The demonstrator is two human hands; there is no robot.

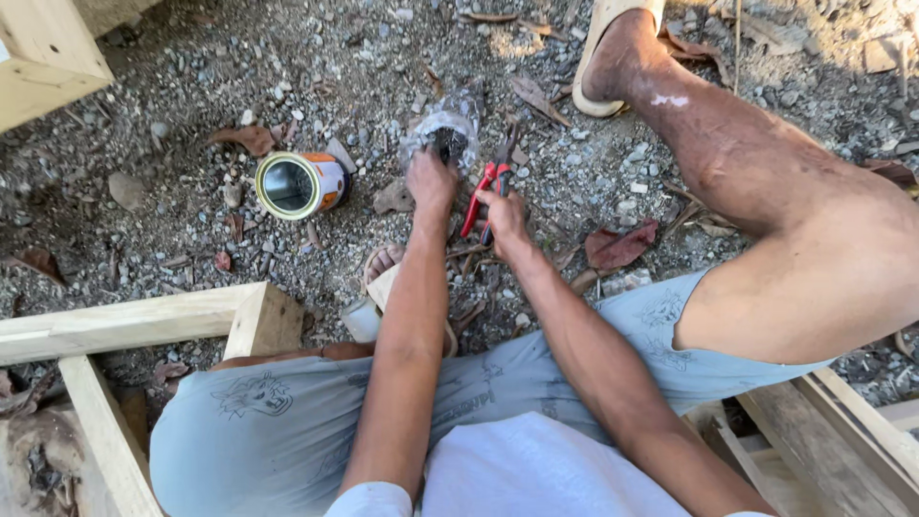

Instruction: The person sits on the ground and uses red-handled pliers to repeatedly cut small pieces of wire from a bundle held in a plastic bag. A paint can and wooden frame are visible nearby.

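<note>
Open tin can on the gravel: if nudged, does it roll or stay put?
The tin can lies on its side, so it would probably roll, though the rough gravel should stop it quickly. It looks empty inside, so likely light. Its thin metal wall could dent if squeezed.

A clear plastic bag (450,129) lies crumpled on the gravel ground (172,153), its mouth gaping toward the person. Inside it sits a dark clump of small metal pieces, too tangled to tell apart. The film is wrinkled and catches the light in pale glints. The left hand (431,182) rests at the bag's near edge, fingers dipping into the opening.

Just beside the bag, on its right, a pair of pliers (488,191) with red and black handles is held in the right hand (504,218). The tool points away from the person, its dark nose near the bag's side, the handles slightly apart in the grip.
</note>
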